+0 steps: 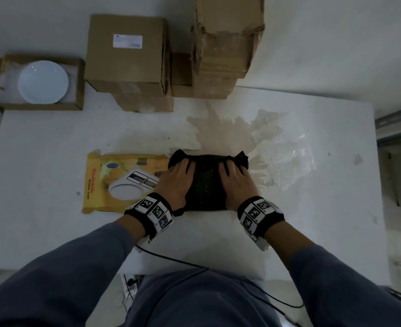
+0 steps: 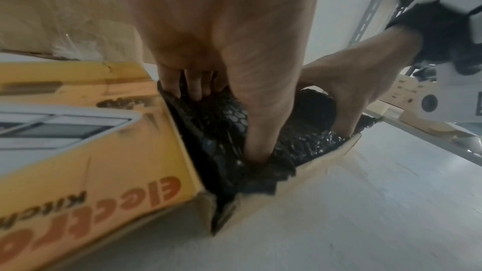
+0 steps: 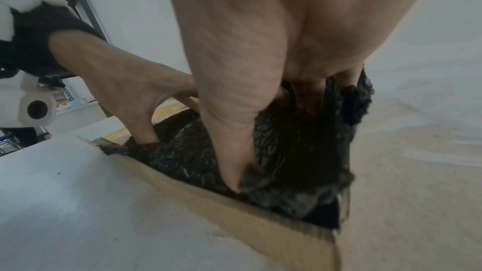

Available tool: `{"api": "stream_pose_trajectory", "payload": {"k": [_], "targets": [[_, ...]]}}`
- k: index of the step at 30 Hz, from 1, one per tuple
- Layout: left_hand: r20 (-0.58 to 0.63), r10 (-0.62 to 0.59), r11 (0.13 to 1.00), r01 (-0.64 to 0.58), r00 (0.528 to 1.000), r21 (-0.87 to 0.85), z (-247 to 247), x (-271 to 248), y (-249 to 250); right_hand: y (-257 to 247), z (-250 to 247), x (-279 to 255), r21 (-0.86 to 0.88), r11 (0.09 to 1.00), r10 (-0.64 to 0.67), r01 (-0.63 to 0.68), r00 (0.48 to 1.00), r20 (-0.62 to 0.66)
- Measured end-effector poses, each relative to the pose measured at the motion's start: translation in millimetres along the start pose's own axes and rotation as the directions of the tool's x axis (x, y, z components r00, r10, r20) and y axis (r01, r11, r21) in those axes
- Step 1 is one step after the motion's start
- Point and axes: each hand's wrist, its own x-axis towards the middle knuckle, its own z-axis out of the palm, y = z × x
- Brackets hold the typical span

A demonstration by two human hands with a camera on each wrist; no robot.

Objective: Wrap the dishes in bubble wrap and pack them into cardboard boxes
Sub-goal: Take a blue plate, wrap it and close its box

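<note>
A bundle wrapped in black bubble wrap [image 1: 206,182] sits in the open tray of a yellow kitchen-scale box, whose printed lid [image 1: 114,175] lies flapped open to the left. My left hand [image 1: 177,182] and right hand [image 1: 236,182] both grip the bundle from above. Their fingers curl over its far edge and the thumbs dig in at its near edge. In the left wrist view the bundle [image 2: 221,123] fills the gap between the lid [image 2: 104,162] and the near cardboard wall [image 2: 326,158]. The right wrist view shows the bundle [image 3: 300,141] inside that wall [image 3: 234,209]. The wrapped dish is hidden.
At the back left an open cardboard box [image 1: 79,86] holds a white plate [image 1: 43,81]. Closed cartons [image 1: 126,57] and a tall stack [image 1: 227,43] stand behind. Brown paper [image 1: 218,131] and clear bubble wrap [image 1: 284,149] lie to the right. A cable [image 1: 183,263] crosses the table's near edge.
</note>
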Motion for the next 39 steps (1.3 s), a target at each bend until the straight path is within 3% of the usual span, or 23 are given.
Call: {"api": "stream_pose_trajectory", "payload": {"k": [6,11,17,21,29,39], "targets": [[0.022,-0.043,0.999,0.043,0.999,-0.031,0.9,10.2,2.7,-0.2,-7.7,3.2,0.037,0.999,0.008,-0.011,0.997,0.074],[0.005,-0.007,0.997,0.007,1.000,-0.078,3.9,5.5,-4.4,2.6,-19.1,-1.6,0.040,0.999,-0.013,0.008,0.993,0.118],[-0.147,0.105,0.993,-0.112,0.984,-0.039,4.9,-3.8,-8.0,8.2,-24.1,-2.6,-0.081,0.997,-0.012,0.013,1.000,0.016],[-0.038,0.116,0.992,-0.117,0.993,-0.048,7.5,4.7,-6.1,2.9,-15.5,0.2,-0.097,0.995,-0.015,0.021,0.998,0.063],[-0.027,0.064,0.990,-0.067,0.998,-0.124,18.6,17.8,-4.4,2.2,-8.2,7.0,0.020,1.000,-0.026,0.023,0.990,0.136],[0.036,-0.037,0.997,0.034,0.999,0.064,8.8,27.1,7.6,1.1,-7.2,7.2,0.085,0.996,-0.021,0.008,0.989,0.147]]}}
